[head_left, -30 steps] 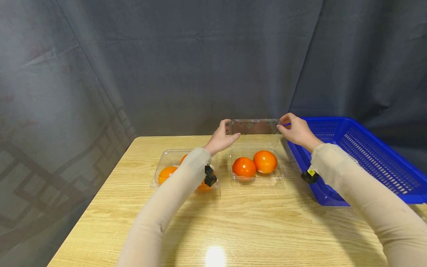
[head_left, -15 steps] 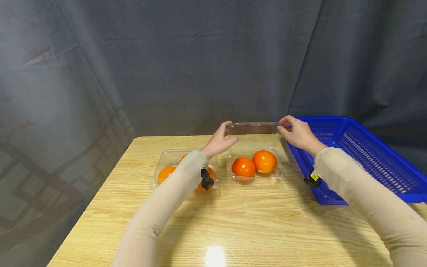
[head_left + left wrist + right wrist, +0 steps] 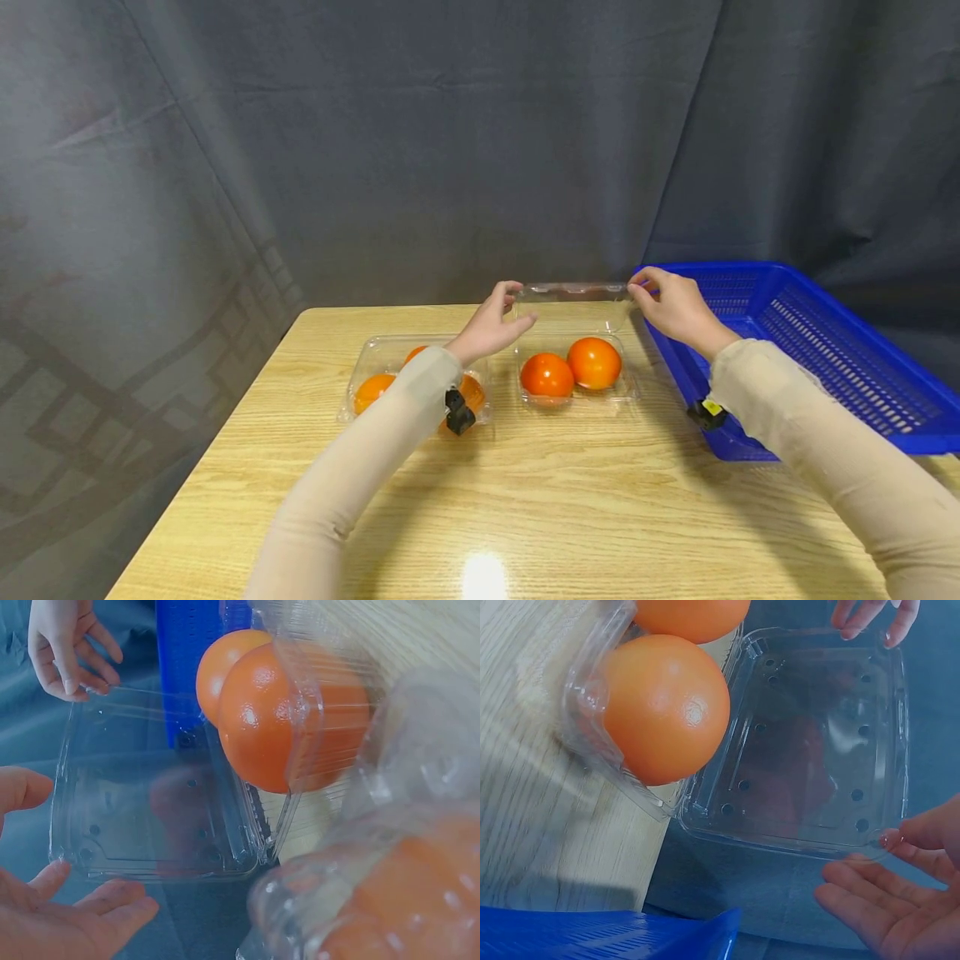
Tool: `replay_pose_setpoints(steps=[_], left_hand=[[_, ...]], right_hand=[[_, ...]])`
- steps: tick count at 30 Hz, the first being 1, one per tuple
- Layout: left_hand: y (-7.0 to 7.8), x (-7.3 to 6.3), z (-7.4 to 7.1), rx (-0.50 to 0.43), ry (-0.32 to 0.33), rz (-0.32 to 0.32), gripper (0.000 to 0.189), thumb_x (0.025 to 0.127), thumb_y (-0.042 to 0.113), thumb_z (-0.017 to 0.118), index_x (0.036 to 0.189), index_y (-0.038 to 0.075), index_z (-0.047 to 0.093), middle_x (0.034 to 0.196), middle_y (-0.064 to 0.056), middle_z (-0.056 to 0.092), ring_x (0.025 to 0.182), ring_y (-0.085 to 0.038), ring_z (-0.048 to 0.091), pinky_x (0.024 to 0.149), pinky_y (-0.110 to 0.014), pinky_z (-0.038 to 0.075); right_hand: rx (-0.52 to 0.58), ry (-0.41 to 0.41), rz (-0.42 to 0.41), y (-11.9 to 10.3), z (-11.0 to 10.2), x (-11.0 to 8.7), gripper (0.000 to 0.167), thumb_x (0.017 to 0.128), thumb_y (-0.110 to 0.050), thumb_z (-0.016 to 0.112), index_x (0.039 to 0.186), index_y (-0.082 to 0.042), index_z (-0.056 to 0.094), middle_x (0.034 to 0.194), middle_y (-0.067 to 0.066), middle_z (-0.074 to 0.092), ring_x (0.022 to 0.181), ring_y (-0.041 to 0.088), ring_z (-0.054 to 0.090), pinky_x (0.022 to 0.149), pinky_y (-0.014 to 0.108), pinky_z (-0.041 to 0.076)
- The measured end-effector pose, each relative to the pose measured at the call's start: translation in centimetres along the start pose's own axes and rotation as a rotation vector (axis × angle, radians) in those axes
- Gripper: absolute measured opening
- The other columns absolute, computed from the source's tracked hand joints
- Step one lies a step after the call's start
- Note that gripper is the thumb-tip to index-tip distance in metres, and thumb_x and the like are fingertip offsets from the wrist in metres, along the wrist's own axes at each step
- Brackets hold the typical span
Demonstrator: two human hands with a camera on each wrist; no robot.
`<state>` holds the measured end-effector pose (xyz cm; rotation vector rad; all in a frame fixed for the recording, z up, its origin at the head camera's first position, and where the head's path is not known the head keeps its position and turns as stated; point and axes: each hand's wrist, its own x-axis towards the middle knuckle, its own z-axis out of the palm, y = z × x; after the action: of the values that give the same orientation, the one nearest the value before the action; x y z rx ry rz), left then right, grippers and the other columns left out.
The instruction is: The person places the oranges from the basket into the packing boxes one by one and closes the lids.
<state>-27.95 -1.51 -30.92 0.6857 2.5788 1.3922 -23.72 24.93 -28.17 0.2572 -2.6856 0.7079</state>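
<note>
A clear plastic clamshell box stands with its lid (image 3: pixel 573 312) raised at the back and two round orange-red fruits (image 3: pixel 547 377) in its base. My right hand (image 3: pixel 678 310) pinches the lid's right corner between thumb and finger, as the right wrist view also shows. At the opposite side, my left hand (image 3: pixel 491 323) has its fingertips at the lid's edge (image 3: pixel 64 862), thumb spread apart. Small holes dot the lid (image 3: pixel 802 742). Left of this box sits a second clear clamshell (image 3: pixel 375 354) with several orange fruits (image 3: pixel 373 392), partly hidden by my left forearm.
A blue plastic basket (image 3: pixel 832 325) with slotted walls stands at the right, close by my right forearm. Both boxes rest on a light wooden table (image 3: pixel 570 508), and a dark grey curtain (image 3: pixel 480 150) hangs behind it.
The raised lid's top edge has dropped a little, with both hands lowering alongside it. My right hand has shifted slightly to the right. The fruits and the basket have stayed put.
</note>
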Motion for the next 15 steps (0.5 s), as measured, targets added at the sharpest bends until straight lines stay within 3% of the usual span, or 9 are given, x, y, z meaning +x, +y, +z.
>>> replay_pose_setpoints(steps=[15], left_hand=[[0.5, -1.0, 0.0, 0.099, -0.033, 0.049, 0.049, 0.092, 0.028, 0.056, 0.133, 0.010, 0.035, 0.143, -0.020, 0.039, 0.136, -0.032, 0.038, 0.111, -0.043, 0.035]], right_hand=[[-0.038, -0.004, -0.037, -0.2, -0.1, -1.1, 0.021, 0.094, -0.011, 0.051, 0.096, 0.007, 0.062, 0.093, 0.027, 0.067, 0.082, 0.040, 0.064, 0.073, 0.052, 0.052]])
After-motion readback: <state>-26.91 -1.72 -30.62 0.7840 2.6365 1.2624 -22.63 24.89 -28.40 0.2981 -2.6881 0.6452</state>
